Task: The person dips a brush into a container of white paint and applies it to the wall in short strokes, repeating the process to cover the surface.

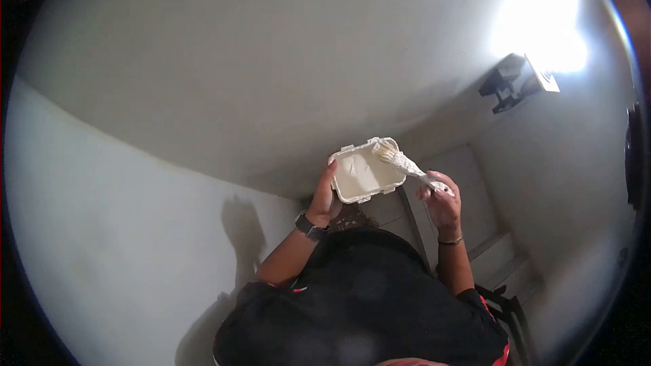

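My left hand (325, 196) grips the left side of a white rectangular tub (349, 196), its thumb at the rim. White paint (363, 175) lies inside the tub. In my right hand (443, 202) is the handle of a paintbrush (407, 165), the fingers wrapped round it. White paint coats the brush, and its bristles are at the tub's upper right corner, over the rim. Whether the bristles touch the tub I cannot tell.
Painted walls (122, 156) rise at the left and ahead. A bright lamp on a dark bracket (503, 85) is at the upper right. Below it are pale steps (498, 247) and a dark frame (512, 312) at the lower right.
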`<state>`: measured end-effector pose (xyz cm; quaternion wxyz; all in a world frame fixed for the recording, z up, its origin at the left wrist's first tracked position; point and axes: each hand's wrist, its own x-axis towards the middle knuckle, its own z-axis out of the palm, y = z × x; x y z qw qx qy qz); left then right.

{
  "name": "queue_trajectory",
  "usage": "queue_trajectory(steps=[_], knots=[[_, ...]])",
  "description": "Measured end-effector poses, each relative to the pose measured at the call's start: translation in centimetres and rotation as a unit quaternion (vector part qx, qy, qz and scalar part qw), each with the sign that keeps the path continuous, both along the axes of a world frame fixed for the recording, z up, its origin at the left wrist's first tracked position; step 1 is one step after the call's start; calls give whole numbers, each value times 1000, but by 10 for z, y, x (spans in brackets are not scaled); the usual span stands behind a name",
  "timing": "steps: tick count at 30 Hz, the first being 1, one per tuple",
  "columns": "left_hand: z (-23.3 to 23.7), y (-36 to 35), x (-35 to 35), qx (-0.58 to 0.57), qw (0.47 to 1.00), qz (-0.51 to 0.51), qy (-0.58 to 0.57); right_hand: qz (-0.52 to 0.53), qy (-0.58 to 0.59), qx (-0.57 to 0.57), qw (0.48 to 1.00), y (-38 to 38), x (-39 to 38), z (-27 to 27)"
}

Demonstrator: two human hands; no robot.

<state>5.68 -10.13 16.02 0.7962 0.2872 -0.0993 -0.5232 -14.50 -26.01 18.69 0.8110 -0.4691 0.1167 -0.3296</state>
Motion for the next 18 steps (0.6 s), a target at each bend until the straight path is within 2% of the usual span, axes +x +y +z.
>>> queue_trajectory(steps=[2,3,4,5,7,8,10,11,12,14,15,17,18], knots=[[-2,0,-1,-18,999,29,-16,-32,-1,-44,999,12,-1,2],[-4,2,1,-13,1000,22,-16,-50,1,-86,995,19,-1,2],[-6,3,6,3,999,8,-47,-56,5,-79,995,27,0,4],[-6,4,11,17,997,-5,-79,-90,14,-183,979,32,2,7],[14,6,11,17,997,-15,-69,-120,18,-397,910,26,5,17],[25,8,10,14,998,-22,-57,-125,18,-394,910,28,7,30],[30,6,11,12,997,-35,-75,-124,91,-611,776,31,6,65],[22,3,13,9,992,-30,-121,-100,94,-660,739,28,3,74],[18,2,14,10,988,-29,-154,-104,89,-658,740,26,0,83],[18,4,18,24,986,-36,-161,-34,128,-752,645,22,-3,99],[25,6,14,23,991,-46,-122,-31,128,-751,647,20,-7,107],[29,8,11,22,996,-50,-76,19,150,-799,582,14,-10,120],[30,8,11,8,996,-67,-66,24,149,-798,583,12,-8,125]])
